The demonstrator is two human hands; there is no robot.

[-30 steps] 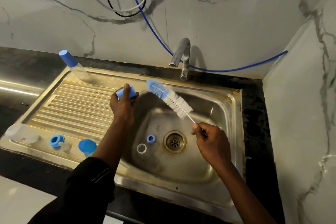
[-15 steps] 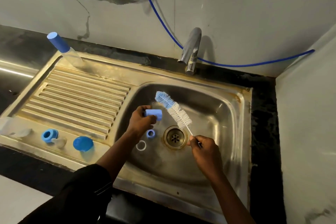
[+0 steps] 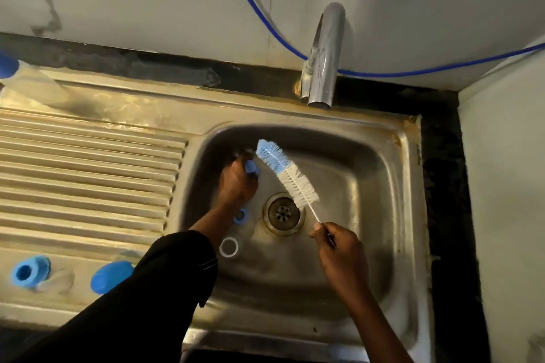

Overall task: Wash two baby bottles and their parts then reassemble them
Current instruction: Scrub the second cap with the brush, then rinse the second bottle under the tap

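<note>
1. Two bare hands are down in the stainless steel sink basin [image 3: 368, 186], near its round metal drain [image 3: 283, 213].
2. The left hand [image 3: 237, 183], reaching out of a black sleeve [image 3: 165, 289], has its fingers curled tight round a small blue plastic bottle part [image 3: 251, 167], held low towards the basin's back left corner.
3. The right hand [image 3: 336, 247] pinches the thin white wire handle of a long bottle brush [image 3: 287, 175], which has blue bristles at the tip and white ones lower down.
4. That brush slants up and leftward over the drain, its blue tip just beside the held part. I cannot tell whether they touch.
5. On the basin floor a small blue ring [image 3: 241, 216] lies beside the drain, partly hidden by the left wrist. A pale clear ring [image 3: 229, 247] lies nearer me, apart from it.
6. Along the front strip of the ribbed steel drainboard [image 3: 88, 171] sit a blue screw collar [image 3: 29, 271] and, to its right, a blue domed cap [image 3: 110, 275].
7. At the back rim stands a chrome tap [image 3: 323, 56], with a thin blue hose [image 3: 265, 15] running along the wall behind it.
</note>
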